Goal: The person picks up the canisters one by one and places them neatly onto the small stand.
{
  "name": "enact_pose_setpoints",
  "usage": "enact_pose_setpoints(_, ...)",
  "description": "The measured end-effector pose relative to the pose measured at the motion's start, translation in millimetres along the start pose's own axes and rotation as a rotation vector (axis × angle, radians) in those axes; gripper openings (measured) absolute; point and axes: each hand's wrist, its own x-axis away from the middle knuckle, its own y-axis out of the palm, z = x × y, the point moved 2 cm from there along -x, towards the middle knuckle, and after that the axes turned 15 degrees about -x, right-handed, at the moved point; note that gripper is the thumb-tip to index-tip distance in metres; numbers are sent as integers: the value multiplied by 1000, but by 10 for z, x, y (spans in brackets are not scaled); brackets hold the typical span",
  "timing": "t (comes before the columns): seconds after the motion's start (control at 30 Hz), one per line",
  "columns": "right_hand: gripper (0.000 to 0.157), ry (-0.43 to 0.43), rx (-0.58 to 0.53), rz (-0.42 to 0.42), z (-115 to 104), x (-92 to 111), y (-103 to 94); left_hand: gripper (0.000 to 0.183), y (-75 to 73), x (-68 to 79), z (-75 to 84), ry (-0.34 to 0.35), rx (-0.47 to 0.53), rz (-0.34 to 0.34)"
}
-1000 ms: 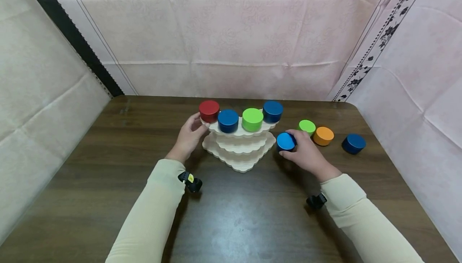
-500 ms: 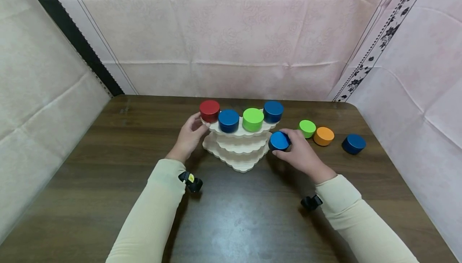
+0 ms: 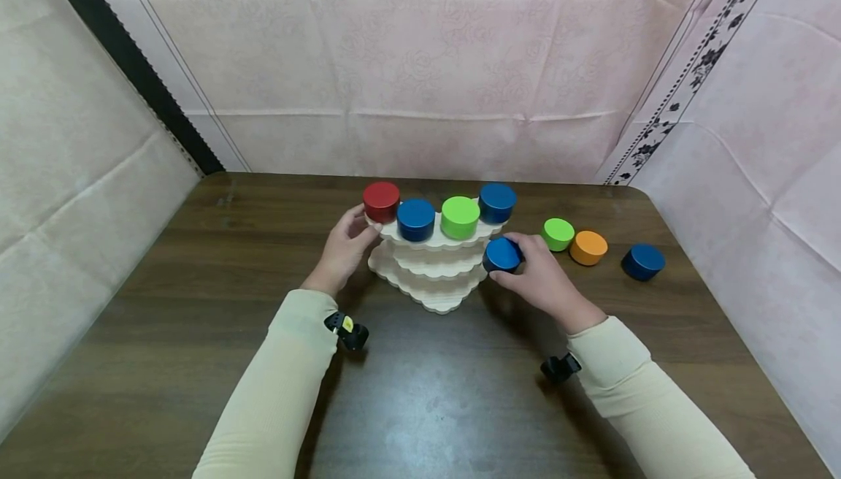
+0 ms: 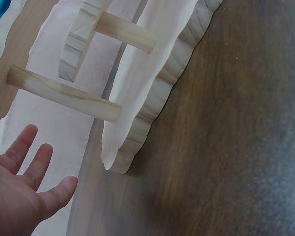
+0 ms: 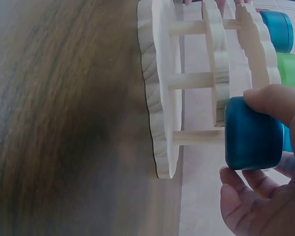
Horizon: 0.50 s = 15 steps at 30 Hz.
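Note:
A three-tier wooden stand (image 3: 442,267) with scalloped edges stands mid-table. On its top tier sit a red round tin (image 3: 381,203), a blue tin (image 3: 415,220), a green tin (image 3: 460,219) and another blue tin (image 3: 497,204). My left hand (image 3: 342,249) pinches the top tier's left end beside the red tin; its other fingers (image 4: 44,160) spread loosely below. My right hand (image 3: 542,278) holds a blue round tin (image 5: 253,135) between thumb and fingers. That tin is at the stand's right side, overlapping the middle tier's end in the right wrist view.
Right of the stand, a green tin (image 3: 558,234), an orange tin (image 3: 588,247) and a further blue tin (image 3: 644,261) rest on the brown wooden table (image 3: 420,406). Pale cloth (image 3: 427,63) hangs behind the table and on both sides.
My right hand has moved left with the blue tin, from beside the stand up to its right edge. The left hand and the stand have stayed put.

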Motion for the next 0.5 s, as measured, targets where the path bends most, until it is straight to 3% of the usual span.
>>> enact_pose_setpoints(0.5, 68, 15, 9, -35, -114, -30, -5, 60, 5, 3, 4, -6, 2, -1)
